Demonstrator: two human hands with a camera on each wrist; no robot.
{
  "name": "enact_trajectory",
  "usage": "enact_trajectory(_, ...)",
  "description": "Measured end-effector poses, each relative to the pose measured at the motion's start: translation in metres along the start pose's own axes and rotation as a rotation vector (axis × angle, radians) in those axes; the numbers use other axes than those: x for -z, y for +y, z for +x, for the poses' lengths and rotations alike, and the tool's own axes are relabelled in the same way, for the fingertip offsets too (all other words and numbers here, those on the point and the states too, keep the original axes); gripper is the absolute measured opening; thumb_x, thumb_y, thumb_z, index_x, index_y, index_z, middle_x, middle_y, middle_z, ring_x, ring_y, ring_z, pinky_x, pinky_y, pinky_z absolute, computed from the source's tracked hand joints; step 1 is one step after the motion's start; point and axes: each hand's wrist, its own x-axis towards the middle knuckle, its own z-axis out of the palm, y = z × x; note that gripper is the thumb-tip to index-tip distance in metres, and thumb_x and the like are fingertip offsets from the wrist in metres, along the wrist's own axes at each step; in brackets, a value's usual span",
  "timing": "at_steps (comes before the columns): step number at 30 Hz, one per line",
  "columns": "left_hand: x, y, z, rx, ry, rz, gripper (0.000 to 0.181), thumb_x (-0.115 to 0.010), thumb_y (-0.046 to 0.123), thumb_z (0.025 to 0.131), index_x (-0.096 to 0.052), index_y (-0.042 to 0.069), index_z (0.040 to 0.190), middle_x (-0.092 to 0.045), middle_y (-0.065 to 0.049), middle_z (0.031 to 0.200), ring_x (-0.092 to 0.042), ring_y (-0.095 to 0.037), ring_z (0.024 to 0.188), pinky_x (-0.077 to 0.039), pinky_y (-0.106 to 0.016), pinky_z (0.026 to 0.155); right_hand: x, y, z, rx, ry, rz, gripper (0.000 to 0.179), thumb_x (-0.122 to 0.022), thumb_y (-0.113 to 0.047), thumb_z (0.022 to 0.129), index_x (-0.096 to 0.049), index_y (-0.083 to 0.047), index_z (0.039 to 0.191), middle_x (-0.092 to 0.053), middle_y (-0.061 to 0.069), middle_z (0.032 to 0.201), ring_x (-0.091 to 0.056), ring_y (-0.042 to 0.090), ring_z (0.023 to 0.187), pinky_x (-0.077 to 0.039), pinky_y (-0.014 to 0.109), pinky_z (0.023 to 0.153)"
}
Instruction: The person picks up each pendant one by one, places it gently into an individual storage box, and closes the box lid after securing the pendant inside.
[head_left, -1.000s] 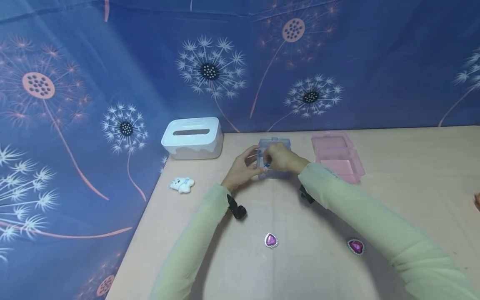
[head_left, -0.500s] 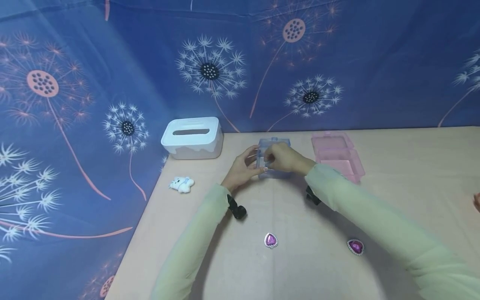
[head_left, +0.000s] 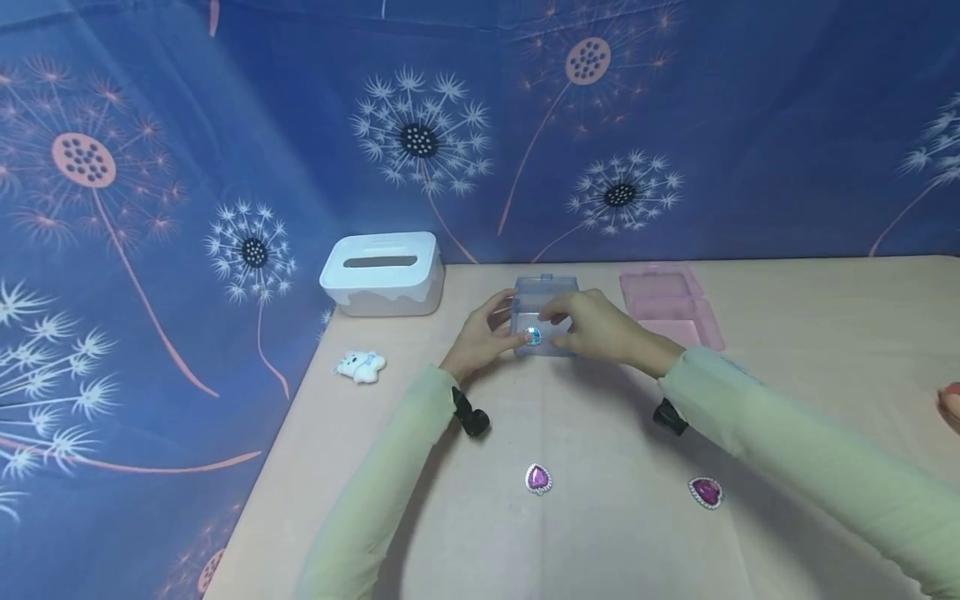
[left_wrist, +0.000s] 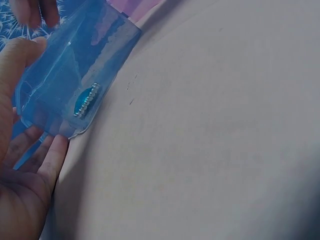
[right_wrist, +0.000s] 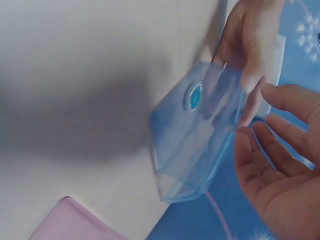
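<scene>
A translucent blue plastic box stands with its lid up in the head view. My left hand grips its left side, thumb at the front and fingers behind. In the box, close to the left thumb, lies a teal gem edged with small pearls; the left wrist view shows the gem through the box wall. My right hand is over the right part of the box, its fingers loosely bent and apart. Nothing shows between those fingers in the right wrist view.
An open pink box is right of the blue one. A white tissue box stands at back left, a white bear figure before it. Two purple heart gems, one central and one further right, lie nearer. A reddish object touches the right edge.
My right hand has let go of the teal gem inside the blue box and drawn back to the right, fingers spreading. The left hand keeps its place on the box.
</scene>
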Motion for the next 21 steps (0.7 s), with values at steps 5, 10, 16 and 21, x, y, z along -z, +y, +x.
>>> enact_trajectory(5, -0.001, -0.016, 0.008, -0.016, 0.041, 0.037, 0.085, -0.079, 0.008, 0.078, -0.034, 0.014, 0.149, -0.039, -0.01, 0.152, -0.041, -0.027, 0.139, -0.043, -0.028, 0.111, 0.002, -0.02, -0.025, 0.092, 0.064, 0.001, 0.033, -0.076, -0.007, 0.075, -0.069, -0.001, 0.106, -0.072, 0.012, 0.101, -0.068, 0.028, 0.093, -0.059, 0.042, 0.08)
enact_trajectory(10, 0.0, -0.019, 0.009, -0.043, 0.045, 0.048, 0.083, -0.079, 0.01, 0.079, -0.035, 0.014, 0.149, -0.043, -0.01, 0.149, -0.043, -0.029, 0.138, -0.045, -0.027, 0.108, -0.01, -0.037, -0.047, 0.172, 0.029, 0.012, 0.036, -0.078, -0.009, 0.074, -0.068, -0.003, 0.108, -0.071, 0.01, 0.106, -0.068, 0.023, 0.092, -0.059, 0.037, 0.08)
enact_trajectory(16, -0.001, -0.019, 0.01, -0.063, 0.03, 0.032, 0.082, -0.079, 0.008, 0.079, -0.034, 0.011, 0.148, -0.044, -0.014, 0.146, -0.044, -0.03, 0.136, -0.046, -0.027, 0.108, -0.033, -0.047, -0.072, 0.224, -0.086, 0.06, 0.035, -0.079, -0.011, 0.076, -0.068, -0.004, 0.109, -0.069, 0.004, 0.108, -0.065, 0.017, 0.093, -0.058, 0.032, 0.083)
enact_trajectory(21, 0.0, -0.004, 0.004, -0.03, -0.002, -0.002, 0.083, -0.078, 0.004, 0.079, -0.032, 0.006, 0.149, -0.04, -0.02, 0.148, -0.04, -0.035, 0.139, -0.043, -0.034, 0.112, -0.048, -0.055, -0.087, 0.223, -0.148, 0.105, 0.036, -0.079, -0.011, 0.076, -0.068, -0.004, 0.109, -0.068, 0.001, 0.108, -0.064, 0.013, 0.096, -0.057, 0.029, 0.086)
